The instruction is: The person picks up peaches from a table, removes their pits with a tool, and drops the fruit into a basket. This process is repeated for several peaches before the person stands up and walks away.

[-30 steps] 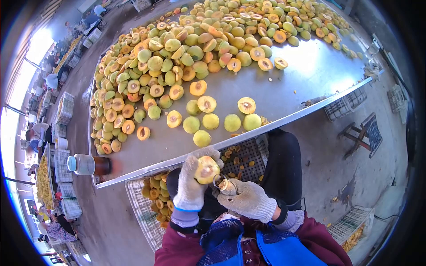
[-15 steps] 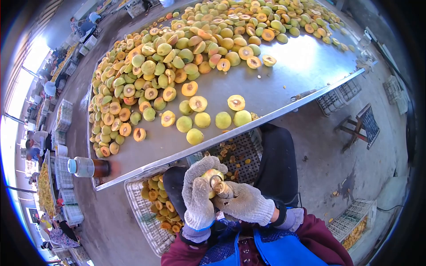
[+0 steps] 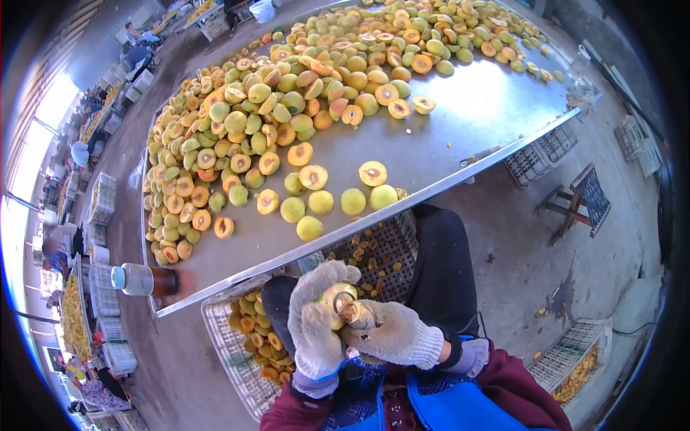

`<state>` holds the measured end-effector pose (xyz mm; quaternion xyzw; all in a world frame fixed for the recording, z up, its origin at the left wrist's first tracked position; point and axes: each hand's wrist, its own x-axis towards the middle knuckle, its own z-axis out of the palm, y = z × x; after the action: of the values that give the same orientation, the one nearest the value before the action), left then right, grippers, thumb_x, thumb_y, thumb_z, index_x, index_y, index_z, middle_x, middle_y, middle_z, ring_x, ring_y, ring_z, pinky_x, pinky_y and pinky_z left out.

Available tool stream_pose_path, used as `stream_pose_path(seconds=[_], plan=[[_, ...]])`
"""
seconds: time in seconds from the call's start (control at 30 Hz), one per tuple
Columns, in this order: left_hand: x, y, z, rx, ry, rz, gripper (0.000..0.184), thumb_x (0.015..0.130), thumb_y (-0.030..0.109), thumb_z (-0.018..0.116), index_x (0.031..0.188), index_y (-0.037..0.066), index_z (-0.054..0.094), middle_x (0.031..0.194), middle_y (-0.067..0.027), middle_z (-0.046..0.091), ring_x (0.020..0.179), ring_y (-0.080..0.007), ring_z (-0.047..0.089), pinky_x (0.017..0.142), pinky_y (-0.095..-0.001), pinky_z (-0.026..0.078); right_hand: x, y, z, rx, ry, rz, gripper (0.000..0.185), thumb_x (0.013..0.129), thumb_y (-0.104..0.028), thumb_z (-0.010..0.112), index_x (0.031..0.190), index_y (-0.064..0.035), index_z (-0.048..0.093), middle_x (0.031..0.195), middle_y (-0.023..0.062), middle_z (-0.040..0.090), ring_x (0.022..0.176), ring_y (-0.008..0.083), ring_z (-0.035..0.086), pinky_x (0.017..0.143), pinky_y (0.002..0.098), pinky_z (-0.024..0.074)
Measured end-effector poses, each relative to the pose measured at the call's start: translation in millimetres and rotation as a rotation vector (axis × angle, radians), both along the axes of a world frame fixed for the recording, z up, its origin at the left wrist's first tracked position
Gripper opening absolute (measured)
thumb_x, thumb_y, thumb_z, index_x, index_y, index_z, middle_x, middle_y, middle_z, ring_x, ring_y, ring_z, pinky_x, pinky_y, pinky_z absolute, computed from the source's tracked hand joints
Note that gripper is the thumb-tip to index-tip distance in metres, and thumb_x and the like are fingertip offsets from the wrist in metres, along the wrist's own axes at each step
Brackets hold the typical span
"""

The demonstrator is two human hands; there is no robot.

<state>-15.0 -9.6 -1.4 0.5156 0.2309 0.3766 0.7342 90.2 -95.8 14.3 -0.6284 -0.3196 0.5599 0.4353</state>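
Note:
Above my lap, my gloved left hand [image 3: 315, 327] is closed around a yellow-green peach half [image 3: 330, 294]. My gloved right hand [image 3: 402, 333] grips a pitting knife [image 3: 356, 314] by its worn, light-coloured handle. Its curved metal loop meets the cut side of the peach, partly hidden by the glove fingers. Just beyond my hands, several halves, one a cut-face-up peach half [image 3: 372, 173], lie near the front edge of the metal table [image 3: 474, 122]. Below on the left, a white crate [image 3: 228, 353] holds more halves.
A large heap of peach halves [image 3: 237, 122] covers the table's far and left parts. A jar [image 3: 144, 280] of dark liquid stands at the left corner. Under the table edge sits a dark crate [image 3: 397, 267] with scraps. On the right are a folding stool [image 3: 583, 201] and another crate [image 3: 571, 355].
The view has shifted slightly, so the table and heap sit a little differently. My hands stay together, with the peach and the knife turned slightly.

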Motion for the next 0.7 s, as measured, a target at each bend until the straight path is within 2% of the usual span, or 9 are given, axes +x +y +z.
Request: stream_pose_path(seconds=[0.07,0.13,0.27,0.33,0.37,0.5,0.6,0.67,0.7], plan=[[0.6,-2.6,-8.6,0.303,0.005,0.081,0.053,0.1,0.043,0.044,0.128,-0.002,0.05,0.122,-0.0209,0.057,0.11,-0.0298,0.058,0.096,-0.0426,0.045,-0.2,-2.3,0.7,-0.03,-0.017,0.018,0.029,0.087,-0.036,0.067,0.102,-0.0111,0.064,0.078,0.0051,0.067,0.066,0.016,0.064,0.065,0.0318,0.0511],[1.1,-2.7,-4.9,0.295,-0.028,0.066,0.052,0.099,0.042,0.046,0.128,-0.001,0.052,0.123,-0.021,0.057,0.11,-0.0304,0.058,0.095,-0.043,0.045,-3.6,-4.6,-3.0,-0.011,0.121,-0.005,0.024,0.089,-0.03,0.064,0.101,-0.0087,0.062,0.067,0.0041,0.063,0.055,0.0143,0.061,0.054,0.0294,0.0487],[-1.3,16.5,16.9,0.536,0.236,0.017,0.044,0.098,0.036,0.052,0.119,-0.002,0.059,0.107,-0.0166,0.064,0.102,-0.0264,0.06,0.09,-0.04,0.047,-3.5,-5.7,-15.9,0.027,0.374,0.039,0.02,0.09,-0.027,0.063,0.094,-0.0081,0.061,0.062,0.0027,0.06,0.049,0.0118,0.056,0.045,0.0273,0.0444],[-2.4,22.8,23.0,0.001,0.207,-0.186,0.044,0.097,0.036,0.055,0.118,-0.003,0.059,0.1,-0.014,0.065,0.097,-0.0225,0.06,0.087,-0.0365,0.049,6.8,-5.3,-2.8,-0.114,0.683,0.137,0.017,0.091,-0.024,0.062,0.087,-0.0085,0.058,0.058,0.0015,0.057,0.043,0.0092,0.051,0.038,0.0248,0.0391],[0.2,20.7,30.8,-0.072,0.194,-0.179,0.047,0.096,0.037,0.056,0.121,-0.003,0.056,0.104,-0.0139,0.064,0.096,-0.0204,0.06,0.085,-0.0347,0.049,7.0,-5.0,-2.2,-0.14,0.702,0.116,0.017,0.092,-0.023,0.062,0.085,-0.0088,0.056,0.057,0.0021,0.056,0.04,0.009,0.05,0.035,0.0245,0.0383],[8.6,20.0,15.6,-0.067,0.0,-0.169,0.058,0.097,0.038,0.054,0.137,-0.002,0.042,0.115,-0.0161,0.061,0.1,-0.0233,0.06,0.089,-0.0377,0.049,5.6,-2.3,2.9,-0.084,0.769,-0.008,0.017,0.088,-0.021,0.066,0.086,-0.0058,0.059,0.059,0.0022,0.057,0.045,0.0093,0.052,0.039,0.023,0.0372],[13.2,7.0,28.3,-0.229,-0.02,-0.013,0.063,0.096,0.033,0.058,0.143,-0.002,0.035,0.117,-0.0169,0.06,0.103,-0.0252,0.06,0.092,-0.0373,0.048,3.9,-1.1,2.2,-0.088,0.448,-0.106,0.017,0.093,-0.023,0.062,0.092,-0.0068,0.058,0.058,0.0009,0.056,0.045,0.0083,0.053,0.038,0.0239,0.0398],[-5.7,24.2,21.3,-0.246,0.135,-0.086,0.067,0.093,0.024,0.062,0.146,-0.001,0.03,0.12,-0.0163,0.059,0.105,-0.0253,0.06,0.092,-0.0349,0.049,4.5,-2.4,-2.1,0.063,0.37,-0.357,0.018,0.093,-0.022,0.063,0.099,-0.0057,0.06,0.062,0.0001,0.057,0.05,0.0075,0.056,0.043,0.023,0.0423],[-17.9,35.2,11.2,-0.261,0.243,-0.279,0.068,0.092,0.019,0.064,0.147,-0.001,0.03,0.121,-0.0159,0.059,0.103,-0.0247,0.061,0.089,-0.0336,0.05,13.7,-4.8,6.5,-0.002,0.432,-0.292,0.021,0.092,-0.022,0.064,0.105,-0.0064,0.062,0.066,0.0003,0.059,0.054,0.0065,0.058,0.048,0.0232,0.0453]])
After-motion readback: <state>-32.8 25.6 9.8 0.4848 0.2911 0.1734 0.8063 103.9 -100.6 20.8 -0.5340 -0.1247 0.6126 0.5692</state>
